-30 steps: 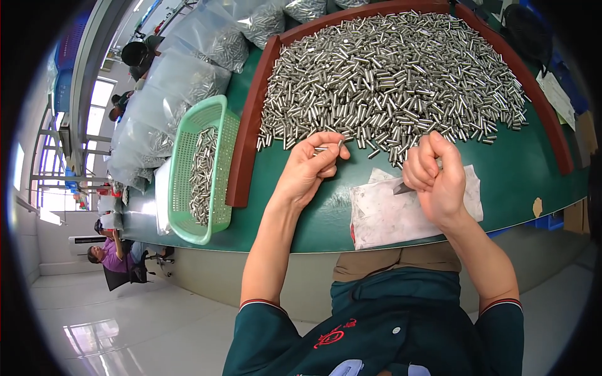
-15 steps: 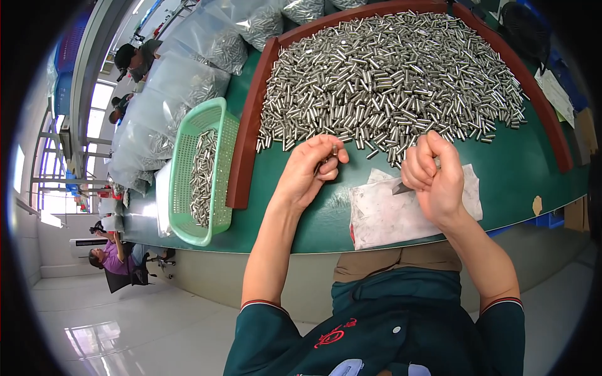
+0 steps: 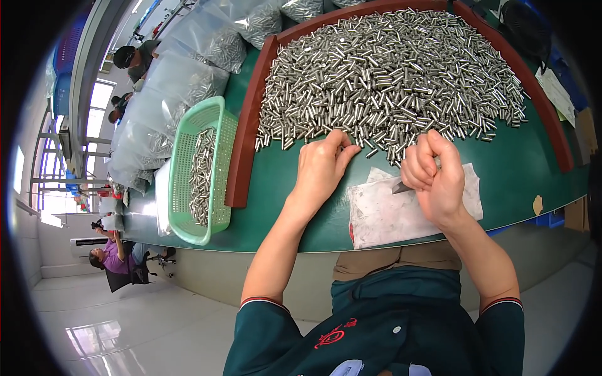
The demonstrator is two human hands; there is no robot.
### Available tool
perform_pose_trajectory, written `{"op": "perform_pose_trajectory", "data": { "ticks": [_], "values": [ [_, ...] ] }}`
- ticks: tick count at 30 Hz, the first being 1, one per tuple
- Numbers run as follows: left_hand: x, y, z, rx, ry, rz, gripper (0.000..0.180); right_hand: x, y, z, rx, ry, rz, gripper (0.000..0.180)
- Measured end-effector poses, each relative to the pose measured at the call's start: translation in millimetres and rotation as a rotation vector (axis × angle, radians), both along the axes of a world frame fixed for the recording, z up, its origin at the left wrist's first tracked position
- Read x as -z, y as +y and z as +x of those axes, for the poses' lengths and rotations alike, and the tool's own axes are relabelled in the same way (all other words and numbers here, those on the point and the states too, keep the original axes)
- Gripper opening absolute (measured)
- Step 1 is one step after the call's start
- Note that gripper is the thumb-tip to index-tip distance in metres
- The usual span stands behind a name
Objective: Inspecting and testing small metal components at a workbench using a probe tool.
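Note:
A large pile of short, shiny metal pins point(image 3: 389, 81) covers the far part of the green table. At the pile's near edge is my left hand point(image 3: 321, 164), its back turned up, with thumb and forefinger bent together against the pins. What lies between those fingers is hidden. Closer to the right, my right hand point(image 3: 434, 178) is closed in a fist above a smudged white cloth point(image 3: 392, 219). From the fist sticks out the dark grey pointed end of a tool point(image 3: 401, 187); the rest of it is covered by the fingers.
A dark red wooden rim point(image 3: 249, 131) frames the pile on the left, back and right. Left of it stands a light green perforated basket point(image 3: 221, 188) holding pins. Clear plastic bags point(image 3: 188, 81) of pins line the far left. Other people point(image 3: 125, 57) sit beyond.
My left hand has turned over, back upward, and moved slightly right to the pile's edge; a pin showed in its fingers before. My right hand has stayed in place.

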State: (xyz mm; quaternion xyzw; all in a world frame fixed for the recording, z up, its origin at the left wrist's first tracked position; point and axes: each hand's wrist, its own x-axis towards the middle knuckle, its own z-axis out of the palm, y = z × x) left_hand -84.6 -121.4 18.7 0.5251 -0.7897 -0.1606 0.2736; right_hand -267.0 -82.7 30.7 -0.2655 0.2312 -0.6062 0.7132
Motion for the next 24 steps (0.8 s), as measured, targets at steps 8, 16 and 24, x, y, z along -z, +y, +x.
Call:
{"op": "perform_pose_trajectory", "data": {
  "ticks": [8, 16, 24],
  "values": [
    [-10, -2, 28, 0.112, 1.362, 0.933, 0.014, 1, 1, -2, 0.017, -0.004, 0.01, 0.04],
    [-8, -1, 30, 0.091, 1.374, 0.984, 0.007, -1, 0, -1, 0.025, 0.006, 0.034, 0.039],
    [-11, 1, 23, 0.041, 1.195, 0.93, 0.014, -1, 0, -1, 0.029, 0.005, 0.033, 0.039]
  ]
}}
